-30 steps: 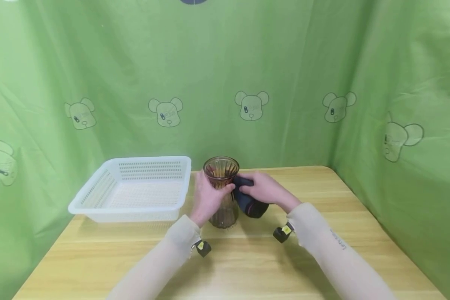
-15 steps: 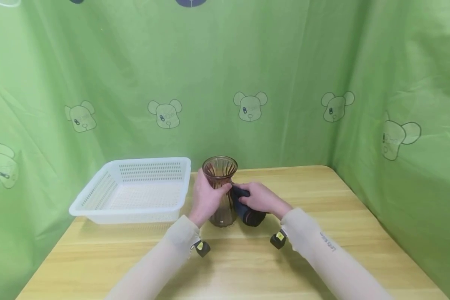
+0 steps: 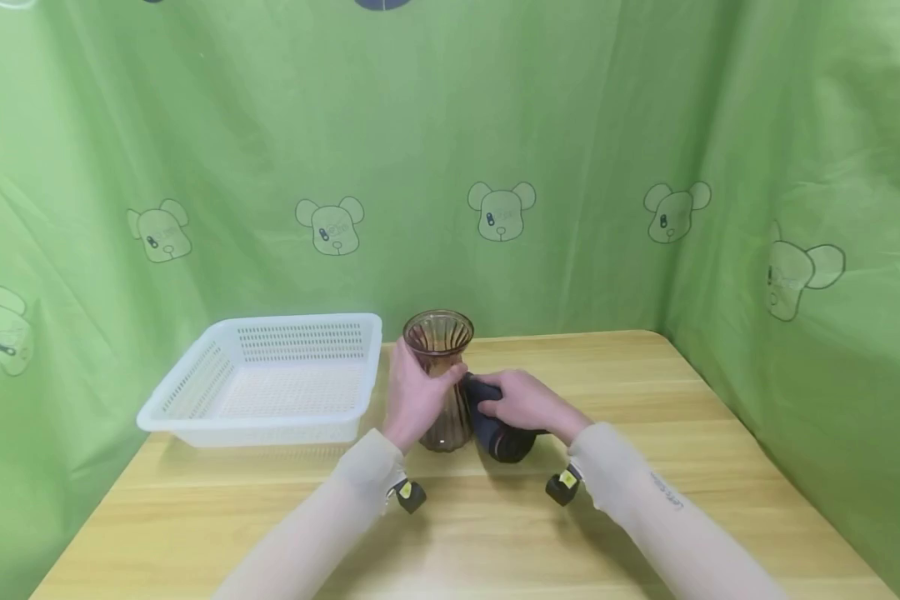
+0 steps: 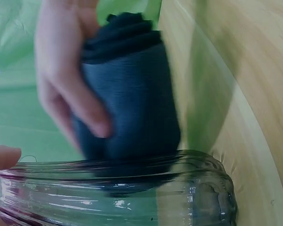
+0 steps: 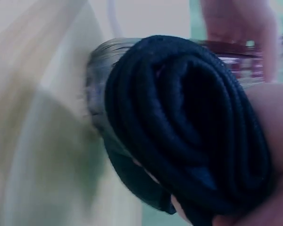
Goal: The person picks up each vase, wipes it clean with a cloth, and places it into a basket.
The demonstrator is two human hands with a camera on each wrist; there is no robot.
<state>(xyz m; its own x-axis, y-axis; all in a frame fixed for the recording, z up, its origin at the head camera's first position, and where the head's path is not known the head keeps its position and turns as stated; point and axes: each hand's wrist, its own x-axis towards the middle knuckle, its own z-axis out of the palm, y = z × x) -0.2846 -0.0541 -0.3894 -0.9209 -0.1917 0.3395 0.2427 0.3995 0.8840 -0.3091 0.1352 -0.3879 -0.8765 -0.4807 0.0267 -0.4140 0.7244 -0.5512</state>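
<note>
Just left of the left hand (image 3: 414, 398), a white slotted basket (image 3: 251, 422) on the wooden table (image 3: 480, 533). Gripping, with the left fingers curled round the neck just below the flared rim, a ribbed brownish glass vase (image 3: 450, 425), upright. Close right of those fingers, beside the glass, contact hard to tell: a rolled dark-blue cloth (image 3: 512, 443), held between thumb and fingers of the right hand (image 3: 527, 402). Beyond all the fingers, a green curtain (image 3: 570, 125) printed with bear heads.
</note>
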